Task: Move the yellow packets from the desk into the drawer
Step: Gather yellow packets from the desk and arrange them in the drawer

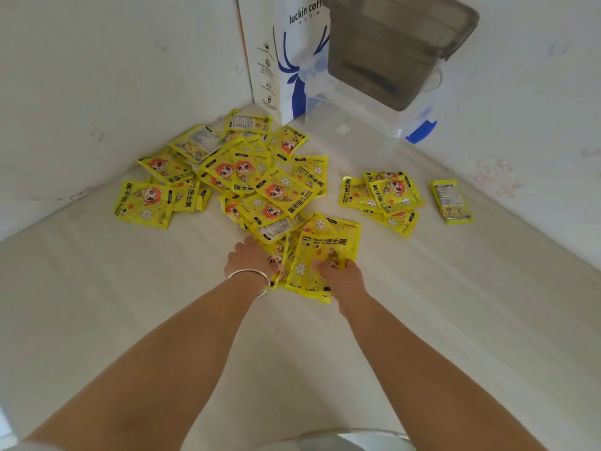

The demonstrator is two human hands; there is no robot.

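Yellow packets heaped at far left of desk, smaller pile right. Left hand, silver bangle on wrist, grips near-edge packets; right hand pinches a packet stack beside it. Luckin coffee bag, grey container far right.

Glossy plastic-film yellow packets are catching light on a matt, pale desk. A polished metal bangle is gleaming at six o'clock of the heap. At one o'clock, a smoky translucent plastic tub is sitting on a clear plastic box, beside a smooth paper bag.
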